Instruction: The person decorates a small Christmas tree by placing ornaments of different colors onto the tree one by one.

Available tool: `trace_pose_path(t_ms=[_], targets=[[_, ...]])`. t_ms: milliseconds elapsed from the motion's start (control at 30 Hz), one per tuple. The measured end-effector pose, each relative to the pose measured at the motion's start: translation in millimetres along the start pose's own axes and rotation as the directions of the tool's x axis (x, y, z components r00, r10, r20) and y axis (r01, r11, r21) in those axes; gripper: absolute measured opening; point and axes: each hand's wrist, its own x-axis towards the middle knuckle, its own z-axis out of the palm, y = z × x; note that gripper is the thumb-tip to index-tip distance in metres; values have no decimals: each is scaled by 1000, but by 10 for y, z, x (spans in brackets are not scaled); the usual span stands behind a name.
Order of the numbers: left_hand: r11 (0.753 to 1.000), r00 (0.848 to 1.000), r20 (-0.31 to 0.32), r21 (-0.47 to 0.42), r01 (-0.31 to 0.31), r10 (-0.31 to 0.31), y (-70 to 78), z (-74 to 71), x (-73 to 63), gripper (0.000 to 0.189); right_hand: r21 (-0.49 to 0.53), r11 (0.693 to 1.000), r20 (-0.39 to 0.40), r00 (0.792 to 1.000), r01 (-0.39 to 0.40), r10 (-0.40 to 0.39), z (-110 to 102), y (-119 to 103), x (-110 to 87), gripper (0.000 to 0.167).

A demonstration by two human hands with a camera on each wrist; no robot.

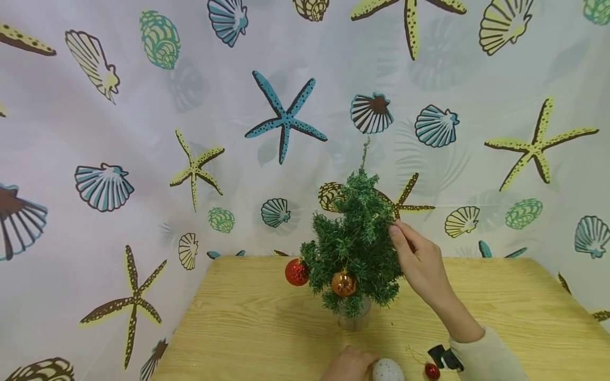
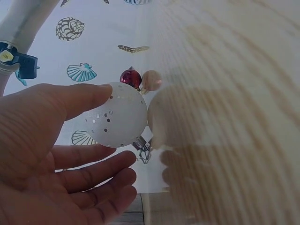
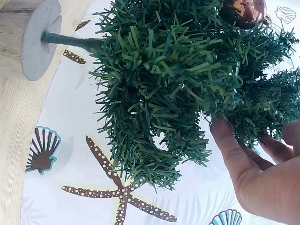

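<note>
A small artificial Christmas tree (image 1: 357,238) stands upright on a grey round base (image 3: 40,42). My right hand (image 1: 421,262) is at the tree's right side, thumb and fingers pinching a branch (image 3: 225,101); foliage partly hides the fingertips. On the tree's left hangs a red bauble (image 1: 297,272), and a copper bauble (image 1: 343,283) hangs at the front. Down at the table, my left hand (image 2: 70,154) holds a white bauble (image 2: 117,115) with silver dots, thumb on one side and curled fingers on the other. Its silver cap and wire loop point away from the palm.
A small red bauble (image 1: 431,371) with a gold thread lies near the right sleeve (image 1: 486,357). The wooden table (image 1: 248,317) meets a white curtain (image 1: 305,174) printed with shells and starfish, behind and at both sides.
</note>
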Motion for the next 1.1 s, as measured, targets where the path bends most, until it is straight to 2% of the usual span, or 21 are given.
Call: trace_pose_path(t_ms=[100,233,500,833,1000,1100], targets=[[1000,1000,-1,0,-7,7,-139,176,60,52,2,1000,0,1000,1,-1,-2,0,2,49],[1000,1000,11,-27,-6,6,-213,264,102,56,-1,1000,2,1000,-2,2,-1,0,-1,50],[998,1000,12,-50,-25,25,-222,298,128,53,-26,1000,-17,1000,5,-6,9,7,-30,47],[997,999,39,-73,-4,7,-236,325,140,54,-53,998,-48,999,16,-18,17,-15,-59,45],[998,999,18,-64,-26,27,-235,325,128,55,-14,999,-48,998,37,-37,25,-42,-72,44],[998,998,-16,-39,-58,58,-239,332,110,56,3,999,-46,998,51,-51,30,-48,-79,42]])
